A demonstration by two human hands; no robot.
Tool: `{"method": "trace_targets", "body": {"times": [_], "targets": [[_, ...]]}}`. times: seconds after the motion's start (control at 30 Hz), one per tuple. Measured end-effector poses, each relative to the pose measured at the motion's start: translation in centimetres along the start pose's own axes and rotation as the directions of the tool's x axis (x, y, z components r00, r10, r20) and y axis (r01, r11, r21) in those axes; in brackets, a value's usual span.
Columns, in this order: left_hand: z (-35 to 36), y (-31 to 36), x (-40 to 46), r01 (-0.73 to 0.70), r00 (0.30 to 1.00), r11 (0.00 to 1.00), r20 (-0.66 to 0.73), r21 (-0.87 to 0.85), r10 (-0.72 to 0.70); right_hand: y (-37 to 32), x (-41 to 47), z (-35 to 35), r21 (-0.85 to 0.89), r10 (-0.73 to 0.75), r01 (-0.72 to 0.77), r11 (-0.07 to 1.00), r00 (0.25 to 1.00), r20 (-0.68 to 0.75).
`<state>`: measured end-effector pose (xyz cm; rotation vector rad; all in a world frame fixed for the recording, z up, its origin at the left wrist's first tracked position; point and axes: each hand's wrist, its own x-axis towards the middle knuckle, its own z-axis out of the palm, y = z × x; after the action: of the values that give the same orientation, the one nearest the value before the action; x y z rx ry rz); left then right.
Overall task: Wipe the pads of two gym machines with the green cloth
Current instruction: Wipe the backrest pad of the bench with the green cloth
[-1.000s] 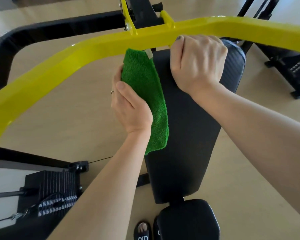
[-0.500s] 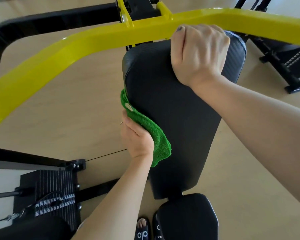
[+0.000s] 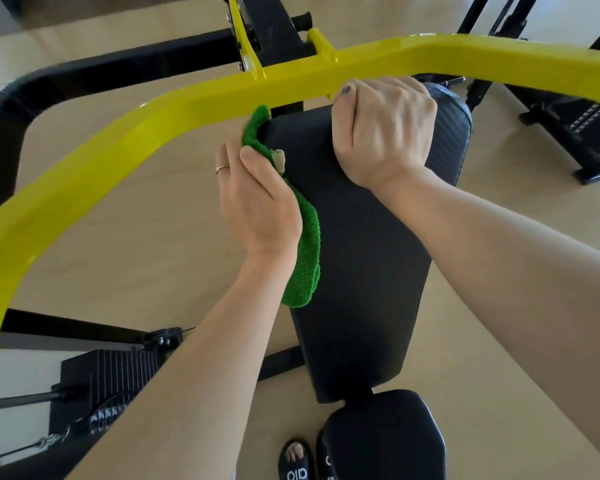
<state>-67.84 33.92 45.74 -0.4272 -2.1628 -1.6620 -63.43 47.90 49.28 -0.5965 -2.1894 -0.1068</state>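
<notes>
A long black back pad (image 3: 361, 265) slopes away below me, with a smaller black seat pad (image 3: 385, 434) at its near end. My left hand (image 3: 257, 209) presses the green cloth (image 3: 305, 251) against the pad's left edge, near its top. The cloth wraps around that edge and hangs down past my wrist. My right hand (image 3: 381, 133) is clenched over the top of the back pad, just under the yellow bar (image 3: 153, 123).
The yellow bar curves across the view above the pad, joined to a black frame (image 3: 84, 77). A black weight stack (image 3: 108, 382) with a cable sits at lower left. Another machine's black base (image 3: 575, 133) stands at right. A sandalled foot (image 3: 297, 462) shows on the wooden floor.
My left hand slid the cloth down the pad's left edge, then back up to near the top. My right hand stayed on the pad's top.
</notes>
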Motion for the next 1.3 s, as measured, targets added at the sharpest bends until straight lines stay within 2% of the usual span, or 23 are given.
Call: {"method": "trace_targets", "body": {"times": [0.1, 0.2, 0.33, 0.43, 0.5, 0.57, 0.6, 0.63, 0.67, 0.7, 0.73, 0.77, 0.8, 0.83, 0.9, 0.93, 1.0, 1.03, 1.13, 1.2, 1.23, 1.27, 1.3], "targets": [[0.2, -0.3, -0.3, 0.061, 0.998, 0.995, -0.029, -0.074, -0.063, -0.1, -0.1, 0.0, -0.002, -0.01, 0.01, 1.0, 1.0, -0.013], [0.0, -0.6, -1.8, 0.193, 0.979, 0.97, -0.04, -0.148, -0.201, -0.2, 0.2, 0.0, -0.02, 0.023, -0.023, 1.0, 1.0, -0.006], [-0.2, -1.5, -6.0, 0.425, 0.898, 0.89, -0.045, -0.167, -0.437, -0.6, 0.0, -0.9, -0.032, -0.009, 0.012, 0.999, 0.995, 0.095], [-0.7, -1.5, -6.8, 0.534, 0.843, 0.838, -0.002, -0.114, -0.538, -1.0, 0.5, -1.6, -0.026, 0.007, -0.002, 1.0, 0.981, 0.196], [-1.0, -0.9, -6.3, 0.599, 0.801, 0.798, 0.043, -0.071, -0.598, -1.9, -1.2, -2.5, 0.114, 0.128, -0.139, 0.984, 0.987, 0.097], [-1.3, -0.3, -5.9, 0.673, 0.739, 0.736, 0.081, -0.073, -0.669, -3.9, -5.5, -4.2, 0.328, 0.285, -0.269, 0.906, 0.958, -0.001], [-1.3, 0.0, -5.7, 0.714, 0.7, 0.696, 0.099, -0.072, -0.708, -5.1, -8.1, -5.7, 0.405, 0.384, -0.37, 0.836, 0.922, 0.051], [-1.4, 0.3, -5.5, 0.758, 0.652, 0.647, 0.126, -0.08, -0.748, -6.2, -11.0, -6.4, 0.461, 0.497, -0.525, 0.715, 0.846, 0.193], [-1.6, 0.6, -5.3, 0.801, 0.599, 0.591, 0.154, -0.096, -0.786, -7.1, -13.4, -7.0, 0.471, 0.606, -0.73, 0.495, 0.678, 0.416], [-1.7, 1.0, -5.2, 0.834, 0.552, 0.54, 0.171, -0.114, -0.816, -7.9, -15.1, -7.3, 0.398, 0.621, -0.903, 0.162, 0.406, 0.67], [-1.8, 1.3, -5.2, 0.855, 0.518, 0.502, 0.181, -0.128, -0.836, -8.4, -16.6, -6.9, 0.231, 0.483, -0.955, -0.184, 0.117, 0.868], [-2.0, 1.9, -5.3, 0.867, 0.498, 0.481, 0.19, -0.128, -0.846, -8.6, -17.6, -6.5, 0.054, 0.279, -0.907, -0.417, -0.071, 0.958], [-2.1, 2.5, -5.5, 0.871, 0.491, 0.477, 0.201, -0.118, -0.848, -8.7, -18.1, -6.0, -0.059, 0.12, -0.84, -0.539, -0.146, 0.982], [-2.4, 3.0, -5.6, 0.874, 0.486, 0.474, 0.206, -0.106, -0.849, -8.8, -18.2, -5.6, -0.088, 0.041, -0.789, -0.607, -0.142, 0.989], [-3.0, 3.8, -5.9, 0.885, 0.464, 0.453, 0.237, -0.104, -0.853, -9.0, -17.7, -5.1, -0.056, 0.063, -0.671, -0.739, -0.152, 0.986], [-3.3, 3.7, -5.8, 0.888, 0.458, 0.448, 0.262, -0.1, -0.849, -9.3, -17.0, -5.0, -0.04, 0.1, -0.623, -0.781, -0.188, 0.977], [-4.0, 3.6, -5.1, 0.886, 0.454, 0.462, 0.297, -0.045, -0.84, -9.5, -16.0, -4.8, 0.025, 0.221, -0.634, -0.773, -0.232, 0.947], [-4.4, 3.5, -4.6, 0.877, 0.458, 0.481, 0.311, -0.001, -0.833, -9.4, -15.5, -4.8, 0.072, 0.29, -0.657, -0.751, -0.229, 0.929], [-5.7, 4.0, -3.3, 0.801, 0.537, 0.592, 0.329, 0.09, -0.777, -8.1, -13.6, -5.3, 0.21, 0.429, -0.68, -0.703, -0.169, 0.887], [-5.9, 5.2, -2.2, 0.669, 0.696, 0.74, 0.285, 0.076, -0.659, -6.8, -11.1, -6.0, 0.357, 0.564, -0.728, -0.585, -0.048, 0.825], [-5.7, 6.0, -1.5, 0.54, 0.805, 0.837, 0.239, 0.084, -0.543, -6.2, -9.7, -6.2, 0.429, 0.644, -0.775, -0.463, 0.038, 0.764], [-5.4, 7.0, -0.7, 0.368, 0.895, 0.919, 0.216, 0.137, -0.391, -5.8, -8.3, -6.4, 0.484, 0.718, -0.826, -0.287, 0.149, 0.68], [-4.6, 7.6, 0.2, 0.186, 0.943, 0.962, 0.238, 0.199, -0.232, -5.4, -7.0, -6.3, 0.505, 0.769, -0.861, -0.061, 0.282, 0.574]]}}
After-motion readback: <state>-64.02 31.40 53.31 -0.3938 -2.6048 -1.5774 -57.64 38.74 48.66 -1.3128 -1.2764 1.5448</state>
